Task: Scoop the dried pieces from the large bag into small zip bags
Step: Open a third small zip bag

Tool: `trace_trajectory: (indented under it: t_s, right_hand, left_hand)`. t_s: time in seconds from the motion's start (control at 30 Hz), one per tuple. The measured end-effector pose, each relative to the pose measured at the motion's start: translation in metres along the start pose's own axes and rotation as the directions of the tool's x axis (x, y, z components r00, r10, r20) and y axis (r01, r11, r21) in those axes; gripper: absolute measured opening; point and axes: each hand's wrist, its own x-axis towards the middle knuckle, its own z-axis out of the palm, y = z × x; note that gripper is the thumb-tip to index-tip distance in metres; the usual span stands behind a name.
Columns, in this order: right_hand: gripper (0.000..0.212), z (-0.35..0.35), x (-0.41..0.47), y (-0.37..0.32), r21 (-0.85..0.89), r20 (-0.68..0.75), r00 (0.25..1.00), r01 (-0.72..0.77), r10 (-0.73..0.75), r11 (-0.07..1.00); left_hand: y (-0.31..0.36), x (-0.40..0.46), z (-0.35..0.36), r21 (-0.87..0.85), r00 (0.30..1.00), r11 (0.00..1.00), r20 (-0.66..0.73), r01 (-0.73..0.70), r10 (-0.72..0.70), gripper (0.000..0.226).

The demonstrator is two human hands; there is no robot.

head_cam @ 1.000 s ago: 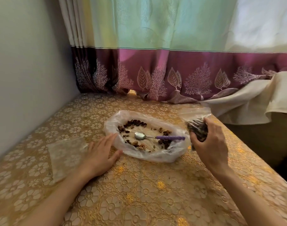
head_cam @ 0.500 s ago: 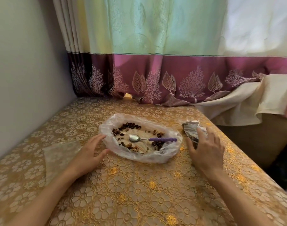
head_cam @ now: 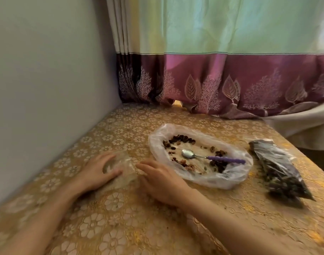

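I see both hands lower left | left hand (head_cam: 96, 173) and right hand (head_cam: 163, 181), fingers spread, flank the empty zip bag (head_cam: 120, 169), likely to open it | spoon (head_cam: 211, 157) parked in large bag (head_cam: 199, 157)

no readable text, label or number shows on anything here.

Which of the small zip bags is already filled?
The filled zip bag right of the large bag, dark with pieces. The empty zip bag under both hands is clear and flat.

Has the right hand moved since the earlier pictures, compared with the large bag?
Yes. The right hand was at the right end of the large bag, by the filled small bag; now it is at the left end, beside the left hand.
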Motion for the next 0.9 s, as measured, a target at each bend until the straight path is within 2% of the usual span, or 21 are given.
trace_trajectory:
  t_s: [0.13,0.2,0.33,0.43,0.53,0.67,0.7,0.73,0.8,0.87,0.9]
  right_hand:
    - [0.052,0.026,0.030,-0.001,-0.065,0.223,0.974,-0.021,0.035,0.998]
    - [0.055,0.032,0.042,0.003,-0.126,0.259,0.964,-0.024,0.056,0.992]
    - [0.060,0.042,0.061,0.013,-0.172,0.307,0.943,-0.080,0.131,0.982]
    - [0.063,0.046,0.071,0.020,-0.178,0.321,0.931,-0.119,0.173,0.977]
    - [0.065,0.049,0.078,0.025,-0.184,0.332,0.926,-0.124,0.181,0.975]
    - [0.065,0.049,0.080,0.028,-0.151,0.288,0.943,-0.127,0.166,0.980]
    - [0.065,0.047,0.080,0.028,-0.121,0.263,0.952,-0.132,0.160,0.984]
    - [0.064,0.046,0.080,0.027,-0.083,0.227,0.962,-0.139,0.155,0.987]
    - [0.060,0.041,0.079,0.025,0.051,0.126,0.978,-0.174,0.167,0.983]
    - [0.048,0.036,0.077,0.025,0.258,-0.013,0.974,-0.214,0.225,0.942]
    - [0.038,0.034,0.077,0.026,0.376,-0.068,0.960,-0.226,0.270,0.899]
  left_hand:
    - [-0.011,0.017,0.000,-0.021,0.984,1.000,-0.176,0.021,-0.025,0.050]
    - [-0.016,0.027,0.000,-0.003,0.979,0.998,-0.192,0.068,-0.067,0.045]
    - [-0.023,0.050,0.000,0.063,0.981,0.984,-0.106,0.166,-0.159,0.051]
    - [-0.022,0.066,-0.002,0.042,0.952,0.978,-0.239,0.206,-0.191,0.045]
    - [-0.019,0.073,-0.004,-0.171,0.904,0.972,-0.370,0.161,-0.215,0.035]
    - [-0.027,0.076,-0.010,-0.443,0.900,0.879,-0.287,0.178,-0.327,0.028]
    - [-0.028,0.075,-0.014,-0.497,0.868,0.850,-0.330,0.174,-0.371,0.023]
    - [-0.027,0.073,-0.017,-0.540,0.806,0.829,-0.421,0.145,-0.416,0.018]
    - [-0.022,0.067,-0.025,-0.590,0.634,0.808,-0.625,-0.001,-0.456,0.009]
    - [-0.009,0.060,-0.031,-0.527,0.521,0.820,-0.775,-0.221,-0.357,0.008]
    - [0.000,0.056,-0.033,-0.451,0.507,0.837,-0.823,-0.310,-0.255,0.011]
